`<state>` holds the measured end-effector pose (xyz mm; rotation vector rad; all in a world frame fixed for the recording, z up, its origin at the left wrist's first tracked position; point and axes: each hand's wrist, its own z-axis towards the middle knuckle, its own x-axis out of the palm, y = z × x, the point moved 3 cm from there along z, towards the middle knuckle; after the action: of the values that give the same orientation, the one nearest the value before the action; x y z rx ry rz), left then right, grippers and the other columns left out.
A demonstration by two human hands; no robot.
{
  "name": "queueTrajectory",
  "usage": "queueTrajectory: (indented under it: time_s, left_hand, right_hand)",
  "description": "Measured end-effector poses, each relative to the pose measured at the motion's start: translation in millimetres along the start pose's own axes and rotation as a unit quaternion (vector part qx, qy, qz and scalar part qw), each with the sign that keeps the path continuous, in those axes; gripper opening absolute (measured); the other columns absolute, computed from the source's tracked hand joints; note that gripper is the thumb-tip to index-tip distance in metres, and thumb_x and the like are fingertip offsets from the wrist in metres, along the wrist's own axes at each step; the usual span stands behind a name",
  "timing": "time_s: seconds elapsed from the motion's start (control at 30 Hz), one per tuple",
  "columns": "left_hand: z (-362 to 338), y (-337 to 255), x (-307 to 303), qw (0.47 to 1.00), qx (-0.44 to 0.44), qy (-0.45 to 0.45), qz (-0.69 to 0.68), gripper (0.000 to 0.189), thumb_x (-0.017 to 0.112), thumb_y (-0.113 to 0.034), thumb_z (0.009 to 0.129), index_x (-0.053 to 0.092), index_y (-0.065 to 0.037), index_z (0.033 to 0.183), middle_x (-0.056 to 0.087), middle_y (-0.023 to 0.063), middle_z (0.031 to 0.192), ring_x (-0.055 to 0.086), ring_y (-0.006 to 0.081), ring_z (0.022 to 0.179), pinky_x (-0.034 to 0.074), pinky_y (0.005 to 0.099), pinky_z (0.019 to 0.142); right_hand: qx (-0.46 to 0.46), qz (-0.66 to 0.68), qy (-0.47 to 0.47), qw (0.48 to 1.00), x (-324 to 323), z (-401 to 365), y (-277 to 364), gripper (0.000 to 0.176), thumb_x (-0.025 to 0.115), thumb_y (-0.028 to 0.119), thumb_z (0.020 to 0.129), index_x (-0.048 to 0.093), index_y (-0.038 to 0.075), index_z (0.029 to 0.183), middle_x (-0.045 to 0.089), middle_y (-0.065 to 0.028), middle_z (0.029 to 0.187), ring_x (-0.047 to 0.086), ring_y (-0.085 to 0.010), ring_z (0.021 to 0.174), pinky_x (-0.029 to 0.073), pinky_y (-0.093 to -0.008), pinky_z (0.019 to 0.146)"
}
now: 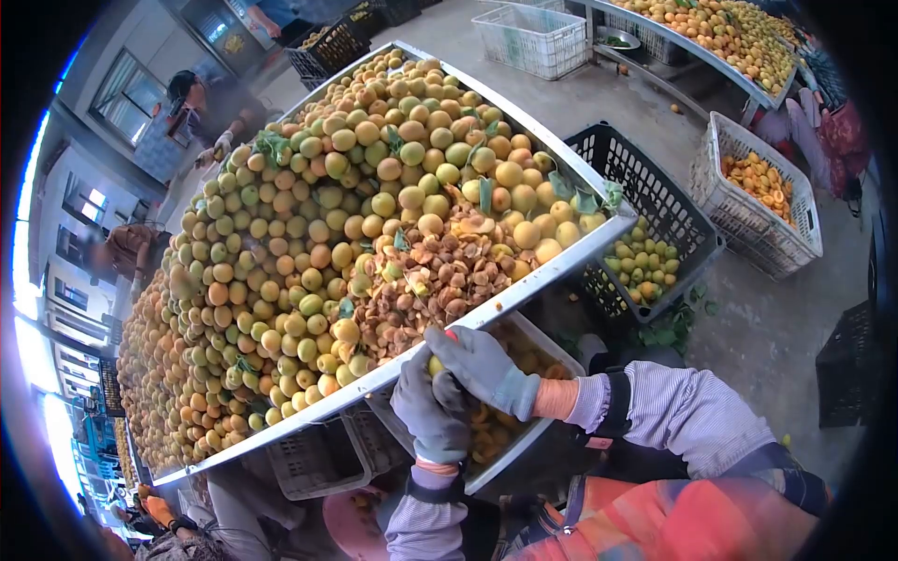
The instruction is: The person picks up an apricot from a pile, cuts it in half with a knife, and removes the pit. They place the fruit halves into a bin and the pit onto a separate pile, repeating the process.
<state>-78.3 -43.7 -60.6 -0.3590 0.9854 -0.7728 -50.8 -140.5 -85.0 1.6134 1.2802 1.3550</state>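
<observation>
My left hand (428, 411), in a grey glove, is closed around an apricot (436, 366); only a small yellow-green part of the fruit shows. Over it bends my right hand (488, 374), also gloved, its fingers closed against the left one. A small red bit (452, 334) peeks out at the right fingers; what it belongs to is hidden. Both hands are just off the metal rim (524, 290) of a large table heaped with whole apricots (309, 224). A pile of brown pits (426, 285) lies near that rim. Below the hands, a pale crate (552, 351) holds cut fruit.
Right of the table stands a black crate (678, 210) with green apricots (643, 262). Beyond it is a white crate (795, 248) of orange halves. Another fruit-laden table (692, 47) is at the upper right. Co-workers (220, 107) stand along the far left side.
</observation>
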Motion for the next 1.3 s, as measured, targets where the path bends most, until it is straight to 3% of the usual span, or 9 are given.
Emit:
queueTrajectory:
  time_s: [0.27,0.33,0.4,0.57,1.0,1.17,1.2,1.23,1.3]
  left_hand:
    - [-0.3,17.1,-7.4,0.971,-0.153,0.012,-0.182,0.016,0.050,-0.013,0.090,0.054,0.001,0.096,0.058,0.0100,0.084,0.055,0.0185,0.074,0.045,0.0325,0.066]
    - [-1.2,12.9,-10.1,0.907,-0.249,-0.065,-0.333,0.019,0.050,-0.013,0.091,0.051,0.002,0.102,0.058,0.0069,0.086,0.055,0.0162,0.073,0.047,0.0307,0.068]
    - [1.9,7.5,-22.7,0.699,-0.460,-0.047,-0.546,0.050,0.036,-0.046,0.093,0.056,-0.001,0.098,0.055,0.0044,0.076,0.050,0.0115,0.066,0.040,0.0185,0.059]
    - [6.9,30.4,-16.7,0.532,-0.499,-0.099,-0.677,0.065,0.032,-0.056,0.092,0.049,0.002,0.116,0.056,0.0065,0.077,0.048,0.0178,0.060,0.042,0.0328,0.061]
    - [8.9,10.7,-14.9,0.624,-0.489,0.038,-0.608,0.063,0.038,-0.060,0.089,0.056,0.000,0.099,0.046,0.0004,0.060,0.037,0.0092,0.050,0.035,0.0238,0.051]
    - [-1.2,-7.9,14.6,0.623,-0.489,0.124,-0.598,0.042,0.038,-0.048,0.093,0.050,-0.009,0.099,0.046,0.0026,0.068,0.037,0.0091,0.050,0.034,0.0213,0.051]
    - [-1.4,-15.0,19.1,0.672,-0.452,0.120,-0.574,0.036,0.037,-0.045,0.094,0.049,-0.011,0.100,0.048,0.0032,0.071,0.037,0.0088,0.051,0.035,0.0213,0.052]
    - [-6.7,-16.2,27.0,0.799,-0.360,0.100,-0.472,0.032,0.037,-0.043,0.095,0.049,-0.013,0.100,0.049,0.0035,0.074,0.037,0.0083,0.051,0.036,0.0228,0.052]
    - [-7.4,-14.5,31.9,0.692,-0.428,0.150,-0.562,0.034,0.036,-0.044,0.095,0.049,-0.013,0.100,0.049,0.0036,0.075,0.037,0.0083,0.051,0.037,0.0233,0.052]
  right_hand:
    - [-0.127,-0.207,-0.043,0.969,10.1,-9.0,6.5,0.036,0.060,0.033,0.087,0.051,0.002,0.071,0.048,-0.0015,0.059,0.044,-0.0057,0.061,0.041,-0.0259,0.055]
    - [-0.019,-0.041,0.012,0.999,8.9,-2.4,11.3,0.034,0.059,0.034,0.088,0.053,0.005,0.073,0.054,0.0013,0.062,0.043,-0.0030,0.054,0.037,-0.0219,0.046]
    - [0.051,-0.014,0.075,0.996,4.7,-10.4,29.7,0.039,0.059,0.040,0.087,0.055,0.004,0.074,0.057,0.0003,0.061,0.051,-0.0067,0.052,0.041,-0.0211,0.047]
    - [-0.064,-0.110,0.106,0.986,-2.8,-3.8,12.1,0.037,0.061,0.038,0.086,0.055,0.005,0.073,0.057,0.0012,0.062,0.051,-0.0053,0.054,0.042,-0.0219,0.051]
    - [-0.035,0.227,0.088,0.969,-7.1,4.9,80.7,0.023,0.058,0.026,0.090,0.061,0.003,0.084,0.058,-0.0025,0.066,0.048,-0.0050,0.044,0.039,-0.0166,0.041]
    - [-0.251,0.123,0.071,0.958,-26.6,0.6,87.3,0.022,0.047,0.027,0.095,0.057,0.009,0.104,0.049,-0.0031,0.075,0.040,-0.0058,0.048,0.036,-0.0197,0.041]
    - [-0.515,-0.053,0.029,0.855,-27.7,3.2,85.1,0.033,0.047,0.013,0.094,0.046,0.016,0.127,0.049,-0.0033,0.076,0.041,-0.0062,0.048,0.037,-0.0196,0.040]
    - [-0.494,-0.051,0.081,0.864,-34.5,5.0,81.7,0.044,0.046,0.008,0.093,0.037,0.021,0.134,0.049,-0.0037,0.077,0.041,-0.0065,0.047,0.037,-0.0198,0.040]
    - [-0.399,0.044,0.118,0.908,-37.0,0.8,86.0,0.031,0.049,0.013,0.093,0.049,0.014,0.124,0.051,-0.0044,0.072,0.042,-0.0067,0.043,0.037,-0.0193,0.038]
